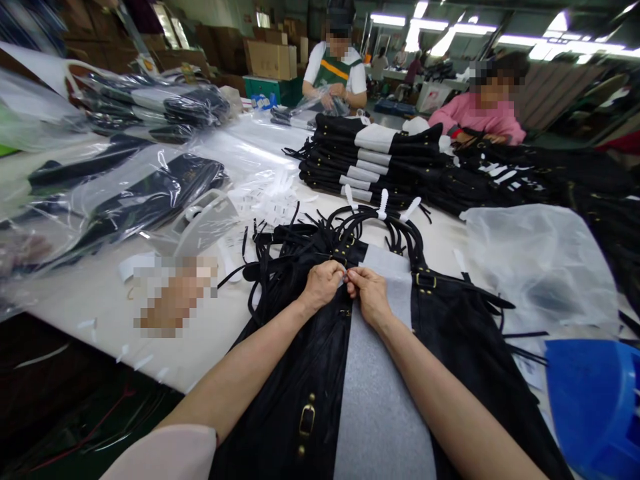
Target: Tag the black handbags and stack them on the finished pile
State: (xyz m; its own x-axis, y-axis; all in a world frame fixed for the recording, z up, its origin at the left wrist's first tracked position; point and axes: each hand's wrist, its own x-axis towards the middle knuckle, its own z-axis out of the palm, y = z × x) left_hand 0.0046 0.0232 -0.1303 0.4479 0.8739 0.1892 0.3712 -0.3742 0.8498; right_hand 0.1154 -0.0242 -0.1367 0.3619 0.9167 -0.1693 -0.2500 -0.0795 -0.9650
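Close together at the centre, my left hand (323,287) and my right hand (370,293) pinch with their fingertips. A tiny pale thing shows between them, too small to name. Under them lies a black apron-like article (455,333) with straps, brass-coloured rivets and a buckle (307,420). A grey-white strip (385,387) runs down its middle, beneath my right forearm. Just beyond my hands, black looped straps (415,243) are bound with white ties (383,203). Loose strap ends (275,237) spread out to the left.
A folded black stack (370,160) stands behind. Plastic-wrapped black articles (150,193) lie left, near white tags (270,200). At right are a translucent bag (545,260) and a blue plastic object (590,407). Two people (335,73) (480,110) work across the table.
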